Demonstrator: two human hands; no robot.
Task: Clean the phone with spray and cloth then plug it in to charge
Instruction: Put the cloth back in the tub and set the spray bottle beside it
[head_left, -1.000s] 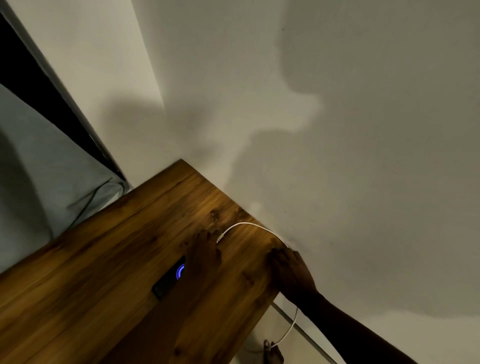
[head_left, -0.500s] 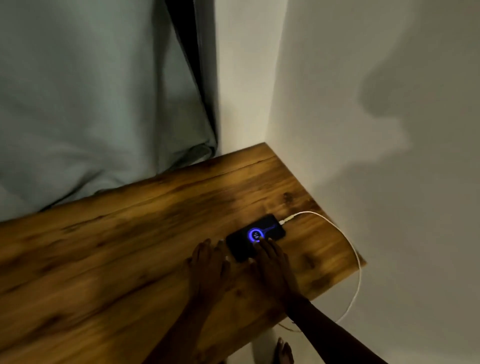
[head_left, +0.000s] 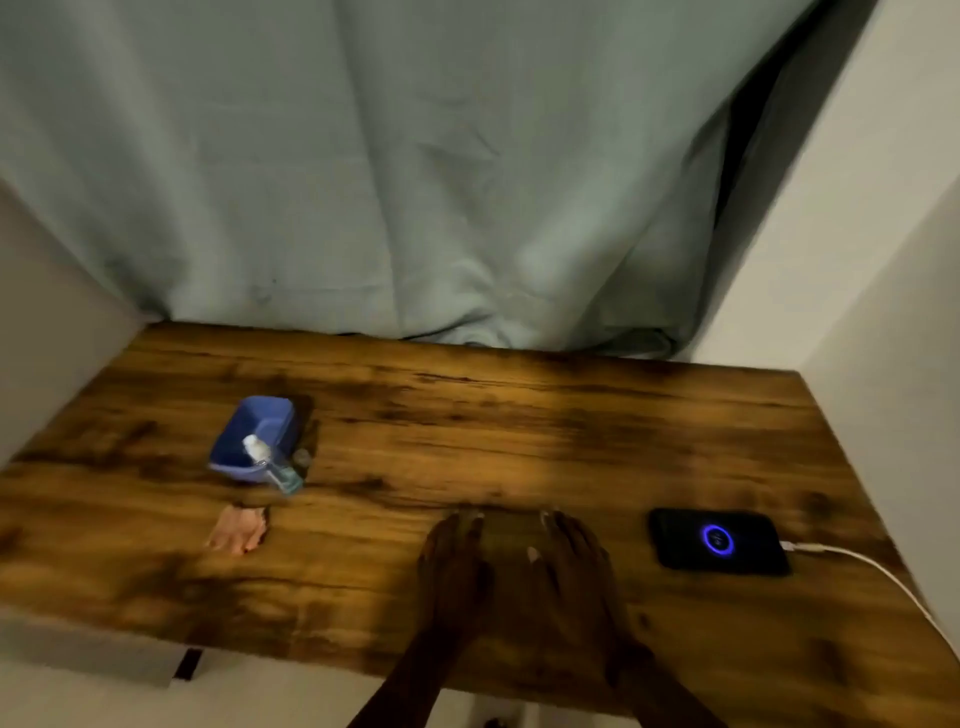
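Note:
A black phone (head_left: 719, 540) lies flat on the right side of the wooden table (head_left: 467, 415), its screen showing a glowing blue ring. A white charging cable (head_left: 878, 571) is plugged into its right end and runs off the table's right edge. My left hand (head_left: 452, 561) and my right hand (head_left: 566, 561) rest flat on the table side by side, left of the phone, holding nothing. At the left, a small clear spray bottle (head_left: 272, 465) leans on a blue tray (head_left: 257, 434). A small pinkish cloth (head_left: 236, 535) lies in front of the tray.
A grey-green curtain (head_left: 415, 182) hangs behind the table. White walls (head_left: 857, 234) close in on the right and left. The table's near edge runs just below my wrists.
The view has swung left, bringing the tray, spray bottle and cloth into sight. Both hands have come off the phone and now rest flat on the table to its left.

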